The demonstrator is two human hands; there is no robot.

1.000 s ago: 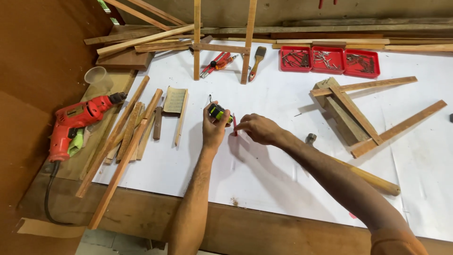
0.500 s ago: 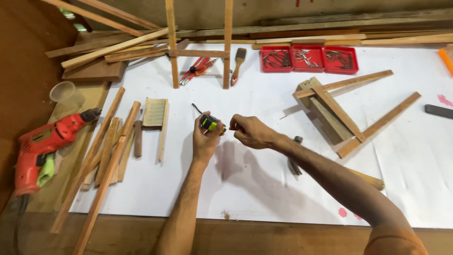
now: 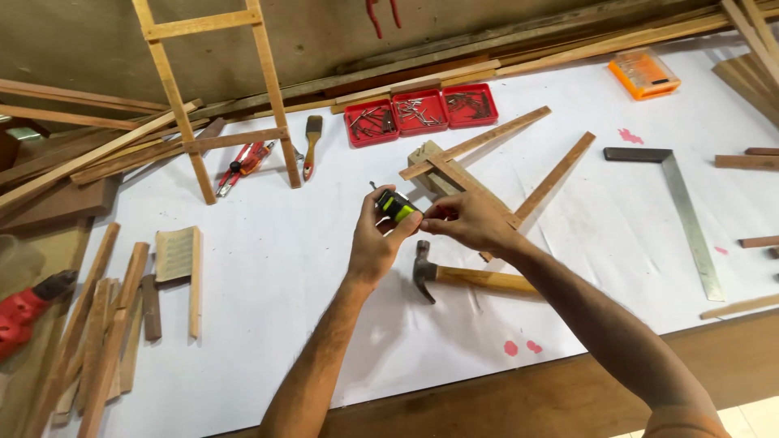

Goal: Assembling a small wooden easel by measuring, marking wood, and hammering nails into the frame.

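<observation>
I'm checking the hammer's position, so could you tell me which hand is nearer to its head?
Left. The left hand, holding a yellow and black tape measure, is just above-left of the hammer head; the right hand sits higher, to its upper right.

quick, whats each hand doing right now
Left hand: closed around the yellow-and-black tape measure.
Right hand: fingertips pinched at the tape measure's end.
</observation>
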